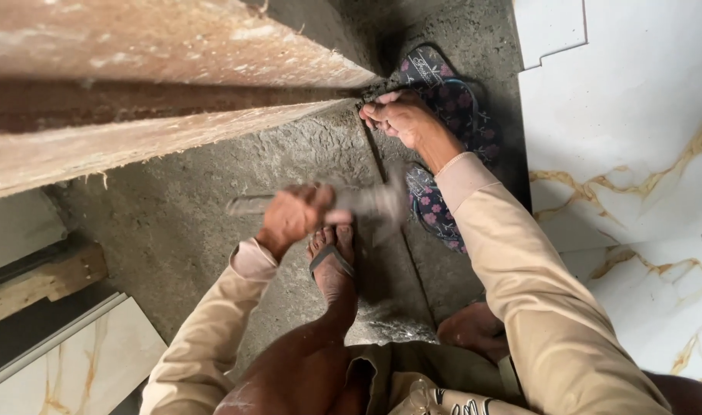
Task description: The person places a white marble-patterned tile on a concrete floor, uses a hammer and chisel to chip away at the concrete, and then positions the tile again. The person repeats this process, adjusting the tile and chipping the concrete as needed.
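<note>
Grey mortar bed, blurred tool above it, right fingers at the wall foot.

Left hand (296, 217) is wrapped tight around a tool (359, 201), smeared by motion, its long axis running left to right over the mortar (213, 207). Right hand (401, 117) lies farther up and to the right, fingers curled and pressing where mortar meets wall (159, 46), beside a sandal (451, 100); whether it pinches anything I cannot tell.

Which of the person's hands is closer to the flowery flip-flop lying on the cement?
Right. The right hand presses the cement beside the floral flip-flop; the left hand grips a blurred tool farther away.
</note>
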